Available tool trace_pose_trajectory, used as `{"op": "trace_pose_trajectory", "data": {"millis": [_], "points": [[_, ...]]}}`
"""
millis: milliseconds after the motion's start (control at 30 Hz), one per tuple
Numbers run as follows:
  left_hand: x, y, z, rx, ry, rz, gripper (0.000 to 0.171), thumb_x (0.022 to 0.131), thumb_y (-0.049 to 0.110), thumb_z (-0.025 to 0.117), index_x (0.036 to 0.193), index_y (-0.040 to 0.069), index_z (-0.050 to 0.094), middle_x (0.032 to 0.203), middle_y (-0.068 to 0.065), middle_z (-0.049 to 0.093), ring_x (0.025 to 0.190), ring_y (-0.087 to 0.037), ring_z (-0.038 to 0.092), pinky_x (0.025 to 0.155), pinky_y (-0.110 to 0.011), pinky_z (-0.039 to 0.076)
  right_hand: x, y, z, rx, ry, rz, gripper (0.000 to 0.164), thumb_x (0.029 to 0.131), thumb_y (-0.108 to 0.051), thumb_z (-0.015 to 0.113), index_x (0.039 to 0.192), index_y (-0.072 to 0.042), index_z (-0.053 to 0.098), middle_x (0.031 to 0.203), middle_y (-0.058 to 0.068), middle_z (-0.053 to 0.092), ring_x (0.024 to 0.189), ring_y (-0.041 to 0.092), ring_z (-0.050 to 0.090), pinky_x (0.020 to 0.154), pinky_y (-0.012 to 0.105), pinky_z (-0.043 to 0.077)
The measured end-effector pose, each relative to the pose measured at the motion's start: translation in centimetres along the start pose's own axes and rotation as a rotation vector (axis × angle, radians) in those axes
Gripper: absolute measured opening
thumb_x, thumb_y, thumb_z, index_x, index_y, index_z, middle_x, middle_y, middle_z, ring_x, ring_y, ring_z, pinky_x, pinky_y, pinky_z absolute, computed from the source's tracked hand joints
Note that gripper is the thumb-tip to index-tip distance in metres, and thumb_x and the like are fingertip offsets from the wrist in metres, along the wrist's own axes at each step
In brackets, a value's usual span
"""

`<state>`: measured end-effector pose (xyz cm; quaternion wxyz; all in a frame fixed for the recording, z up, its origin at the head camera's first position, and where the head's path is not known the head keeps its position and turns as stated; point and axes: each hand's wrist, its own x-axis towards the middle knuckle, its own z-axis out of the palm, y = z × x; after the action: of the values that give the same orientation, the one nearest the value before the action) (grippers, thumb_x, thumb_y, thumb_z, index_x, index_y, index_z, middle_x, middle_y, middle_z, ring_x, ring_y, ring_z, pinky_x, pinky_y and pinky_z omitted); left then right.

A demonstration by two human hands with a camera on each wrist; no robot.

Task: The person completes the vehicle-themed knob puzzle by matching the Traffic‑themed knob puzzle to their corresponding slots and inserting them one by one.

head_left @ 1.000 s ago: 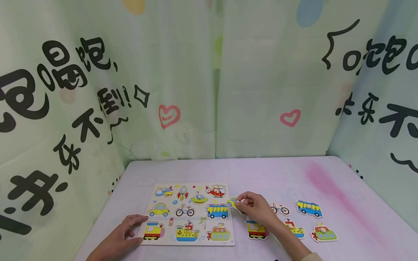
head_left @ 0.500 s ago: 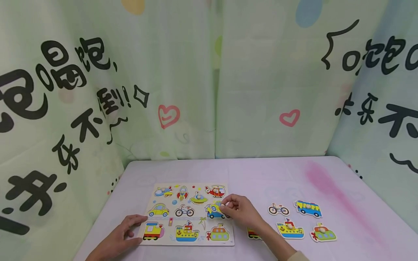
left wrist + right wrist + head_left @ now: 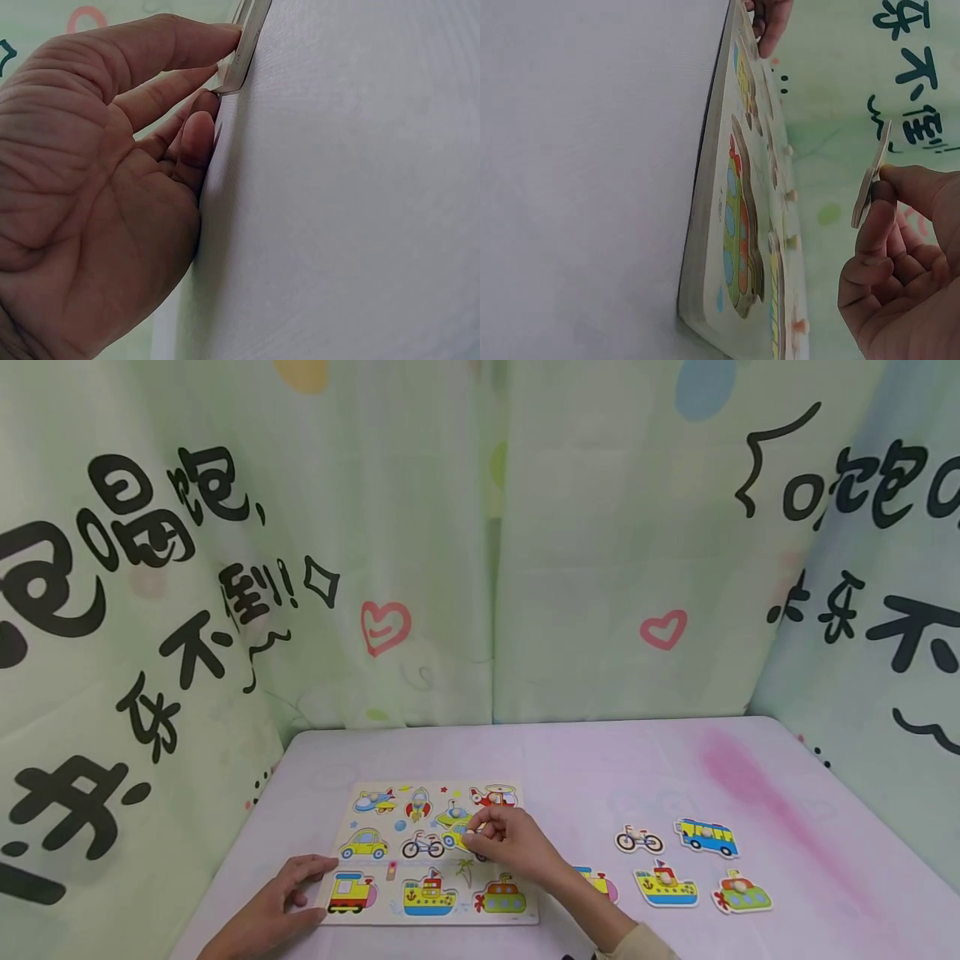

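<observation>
My right hand [image 3: 513,843] pinches a yellow car puzzle piece [image 3: 455,836] by its knob. It holds the piece above the middle row of the wooden puzzle board [image 3: 442,875], near the printed bicycle [image 3: 423,845]. In the right wrist view the piece [image 3: 873,180] appears edge-on, clear of the board. My left hand [image 3: 281,897] touches the board's left edge, with the index finger and thumb against it. The left wrist view shows the thumb [image 3: 199,45] at the board's corner. A yellow car picture [image 3: 364,842] is at the left of the middle row.
Right of the board lie loose pieces: a bicycle [image 3: 639,839], a bus [image 3: 707,837], a ship [image 3: 666,887], a submarine [image 3: 741,893] and a train [image 3: 600,883] partly behind my right forearm. Knobs [image 3: 792,196] stick up along the board's far row. Printed curtains [image 3: 585,543] surround the table.
My right hand has carried the car piece leftward from the board's right edge, past the bus picture, to the middle row. My left hand has stayed at the board's left edge.
</observation>
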<state>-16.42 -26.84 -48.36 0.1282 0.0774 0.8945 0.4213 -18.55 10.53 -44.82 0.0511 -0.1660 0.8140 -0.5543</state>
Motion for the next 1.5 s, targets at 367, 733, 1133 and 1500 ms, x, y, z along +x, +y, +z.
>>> {"op": "trace_pose_trajectory", "data": {"millis": [367, 733, 1133, 1500], "points": [[0.0, 0.0, 0.1, -0.008, 0.017, -0.022, 0.066, 0.08, 0.012, 0.084, 0.141, 0.012, 0.059, 0.142, -0.012, 0.046, 0.095, -0.021, 0.048, 0.076, -0.023, 0.046, 1.1, -0.2, 1.8, -0.014, -0.021, -0.005, 0.016, 0.093, -0.02, 0.075, 0.098, -0.006, 0.069, 0.071, -0.004, 0.059, 0.059, 0.005, 0.047, 0.054, 0.019, 0.037], [-0.1, -0.4, -0.1, -0.006, -0.013, 0.007, 0.066, 0.082, 0.017, 0.084, 0.142, 0.01, 0.057, 0.144, -0.014, 0.044, 0.093, -0.019, 0.048, 0.075, -0.023, 0.046, 1.8, -0.3, 3.5, -0.026, -0.041, -0.019, 0.015, 0.093, -0.02, 0.075, 0.097, -0.007, 0.07, 0.069, -0.004, 0.058, 0.059, 0.005, 0.048, 0.054, 0.019, 0.037], [-0.1, -0.4, -0.3, 0.006, -0.028, 0.05, 0.066, 0.084, 0.018, 0.082, 0.142, 0.007, 0.056, 0.144, -0.017, 0.044, 0.091, -0.011, 0.048, 0.075, -0.021, 0.043, 2.9, -0.9, 5.5, -0.033, -0.044, 0.012, 0.013, 0.093, -0.024, 0.075, 0.094, -0.012, 0.071, 0.068, -0.005, 0.057, 0.061, 0.007, 0.048, 0.056, 0.02, 0.037], [-0.1, -0.7, -0.4, -0.003, -0.037, 0.086, 0.065, 0.085, 0.017, 0.081, 0.143, 0.005, 0.055, 0.145, -0.02, 0.043, 0.09, -0.007, 0.047, 0.076, -0.02, 0.042, 4.2, -1.6, 7.6, -0.032, -0.059, 0.007, 0.011, 0.093, -0.022, 0.076, 0.092, -0.013, 0.071, 0.066, -0.006, 0.053, 0.058, 0.007, 0.046, 0.054, 0.019, 0.035]]}}
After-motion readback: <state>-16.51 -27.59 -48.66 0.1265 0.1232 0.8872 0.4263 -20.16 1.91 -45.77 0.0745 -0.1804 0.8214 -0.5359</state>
